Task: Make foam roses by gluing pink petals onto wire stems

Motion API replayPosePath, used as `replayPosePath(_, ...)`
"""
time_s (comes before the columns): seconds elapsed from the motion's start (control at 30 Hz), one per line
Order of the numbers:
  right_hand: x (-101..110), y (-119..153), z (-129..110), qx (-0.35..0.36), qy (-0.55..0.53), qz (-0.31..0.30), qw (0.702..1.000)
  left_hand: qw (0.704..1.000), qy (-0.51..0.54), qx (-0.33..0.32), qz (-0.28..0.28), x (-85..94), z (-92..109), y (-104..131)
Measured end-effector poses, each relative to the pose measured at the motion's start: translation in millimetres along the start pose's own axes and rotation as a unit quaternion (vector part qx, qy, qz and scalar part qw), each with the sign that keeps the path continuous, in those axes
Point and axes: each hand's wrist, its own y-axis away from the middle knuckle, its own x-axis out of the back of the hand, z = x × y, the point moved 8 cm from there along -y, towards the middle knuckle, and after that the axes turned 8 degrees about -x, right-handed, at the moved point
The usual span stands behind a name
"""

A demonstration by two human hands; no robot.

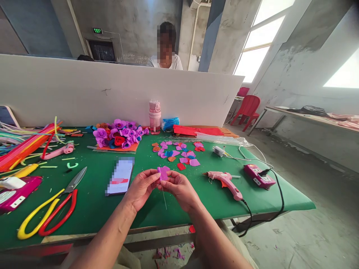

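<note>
Between my two hands is a purple paper flower petal (163, 173) with a thin wire stem (165, 198) hanging down below it. My left hand (144, 186) pinches the petal's left side. From the right, my right hand (179, 186) pinches it with thumb and fingers. Beyond the hands lie loose cut petals (193, 162) in purple, red, blue and orange. A pile of finished paper flowers (123, 132) sits on an orange sheet at the back left. To the right, a pink glue gun (226, 182) rests on the green tabletop (157, 216).
Scissors (71, 186) with red and yellow handles and a phone (120, 175) lie left. Colourful strips (30, 145) fill the far left. A pink bottle (155, 117) stands by the white partition (112, 93). At right are a power strip (259, 176) and cables. A person (167, 45) is behind the partition.
</note>
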Motion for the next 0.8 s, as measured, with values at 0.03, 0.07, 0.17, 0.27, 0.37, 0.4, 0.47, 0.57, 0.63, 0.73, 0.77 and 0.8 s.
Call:
replayPosePath(0.03, -1, 0, 0, -0.001, 0.0, -0.004, 1.0, 1.0, 0.003, -0.002, 0.007, 0.8, 1, 0)
replayPosePath(0.07, -2, 0, 1, -0.003, 0.001, -0.007, 1.0, 1.0, 0.004, -0.006, 0.014, 1.4, 1, 0)
replayPosePath(0.17, -2, -2, 3, 0.006, 0.018, 0.011, 1.0, 0.999, -0.001, -0.024, 0.024, 0.9, 4, 0)
replayPosePath(0.27, 2, -5, 3, 0.054, 0.044, 0.057, 0.996, 0.998, -0.004, -0.041, 0.046, 0.5, 7, 1)
replayPosePath(0.37, 2, -7, 6, 0.082, 0.039, 0.085, 0.992, 0.997, 0.001, -0.044, 0.059, -1.4, 6, 4)
replayPosePath(0.4, 2, -8, 7, 0.083, 0.036, 0.09, 0.992, 0.997, 0.002, -0.044, 0.059, -2.4, 5, 4)
replayPosePath(0.47, 3, -7, 8, 0.079, 0.032, 0.099, 0.991, 0.997, 0.005, -0.044, 0.056, -3.9, 4, 5)
replayPosePath(0.57, 2, -5, 8, 0.065, 0.015, 0.097, 0.993, 0.997, 0.008, -0.047, 0.052, -4.7, 4, 6)
replayPosePath(0.63, 2, -4, 8, 0.053, -0.005, 0.086, 0.995, 0.997, 0.008, -0.052, 0.049, -5.0, 4, 6)
replayPosePath(0.73, 3, -4, 8, 0.046, -0.027, 0.085, 0.995, 0.998, -0.002, -0.055, 0.033, -7.1, 5, 5)
replayPosePath(0.77, 3, -4, 8, 0.047, -0.03, 0.086, 0.995, 0.998, -0.008, -0.052, 0.027, -7.9, 5, 5)
replayPosePath(0.8, 4, -4, 7, 0.048, -0.033, 0.088, 0.994, 0.998, -0.014, -0.048, 0.021, -8.6, 4, 5)
